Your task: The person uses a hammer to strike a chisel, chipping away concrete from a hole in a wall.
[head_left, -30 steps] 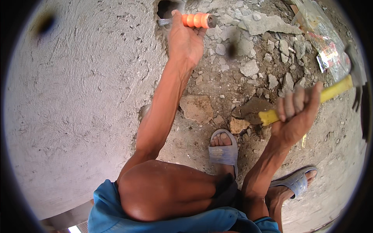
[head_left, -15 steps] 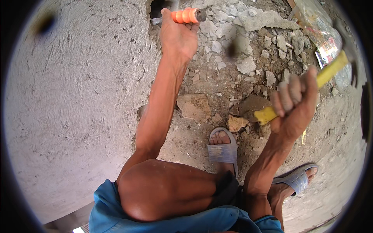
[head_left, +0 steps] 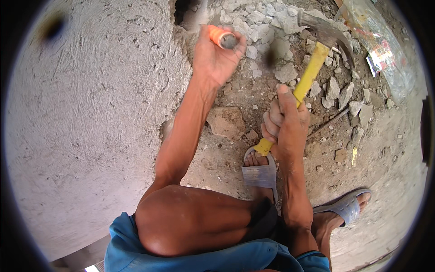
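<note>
My left hand (head_left: 216,61) is closed round a chisel (head_left: 220,36) with a ribbed orange grip, its worn metal striking end facing me. The blade side of the chisel is mostly out of sight beyond my fingers. Beside it is the broken edge of a grey plastered wall with a dark hole (head_left: 185,11). In my right hand (head_left: 286,118) is a claw hammer (head_left: 311,75), gripped low on its yellow handle. Its dark metal head is raised to the right of the chisel, apart from it, over the rubble.
Broken concrete pieces (head_left: 286,72) cover the ground ahead. A flat stone (head_left: 226,123) lies near my sandalled foot (head_left: 260,174). At the far right is a clear plastic bag (head_left: 385,54). A thin rod (head_left: 328,122) lies right of my right hand. The plastered wall (head_left: 90,113) fills the left.
The hammer has swung leftward toward the chisel, its head now more upright in view. My left hand has come slightly nearer and right, and the chisel's striking end has turned toward me.
</note>
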The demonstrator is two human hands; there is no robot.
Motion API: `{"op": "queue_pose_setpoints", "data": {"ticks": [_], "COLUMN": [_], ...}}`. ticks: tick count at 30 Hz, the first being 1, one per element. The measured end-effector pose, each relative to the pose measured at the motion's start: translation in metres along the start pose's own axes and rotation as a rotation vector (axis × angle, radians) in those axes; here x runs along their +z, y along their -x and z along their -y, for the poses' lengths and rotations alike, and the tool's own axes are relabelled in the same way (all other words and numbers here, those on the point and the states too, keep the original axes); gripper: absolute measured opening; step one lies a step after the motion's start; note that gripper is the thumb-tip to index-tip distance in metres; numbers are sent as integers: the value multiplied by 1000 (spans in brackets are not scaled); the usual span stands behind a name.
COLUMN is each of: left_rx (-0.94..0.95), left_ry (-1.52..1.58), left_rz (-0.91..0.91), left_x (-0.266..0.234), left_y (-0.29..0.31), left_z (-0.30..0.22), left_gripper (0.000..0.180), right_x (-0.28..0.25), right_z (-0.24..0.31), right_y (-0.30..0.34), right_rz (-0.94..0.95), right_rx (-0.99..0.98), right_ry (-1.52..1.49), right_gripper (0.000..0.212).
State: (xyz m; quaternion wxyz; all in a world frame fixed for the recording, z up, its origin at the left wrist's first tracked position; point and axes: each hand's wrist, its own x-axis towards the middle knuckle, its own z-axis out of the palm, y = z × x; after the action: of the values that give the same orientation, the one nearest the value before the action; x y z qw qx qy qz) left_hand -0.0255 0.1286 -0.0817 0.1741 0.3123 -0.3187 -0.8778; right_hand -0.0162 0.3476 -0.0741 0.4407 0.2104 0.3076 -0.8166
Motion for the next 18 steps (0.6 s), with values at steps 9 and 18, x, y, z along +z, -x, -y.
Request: {"op": "queue_pose_setpoints", "data": {"ticks": [9, 18], "left_rx": [144, 248], "left_ry": [-247, -220], "left_rz": [-167, -177], "left_x": [-6, -5], "left_y": [23, 26], "left_z": [30, 7], "left_gripper": [41, 29], "right_x": [-27, -26], "right_z": [11, 4], "right_y": [8, -1], "right_rz": [-77, -22], "right_rx": [52, 117], "right_ry": [-25, -29], "right_gripper": [36, 37]}}
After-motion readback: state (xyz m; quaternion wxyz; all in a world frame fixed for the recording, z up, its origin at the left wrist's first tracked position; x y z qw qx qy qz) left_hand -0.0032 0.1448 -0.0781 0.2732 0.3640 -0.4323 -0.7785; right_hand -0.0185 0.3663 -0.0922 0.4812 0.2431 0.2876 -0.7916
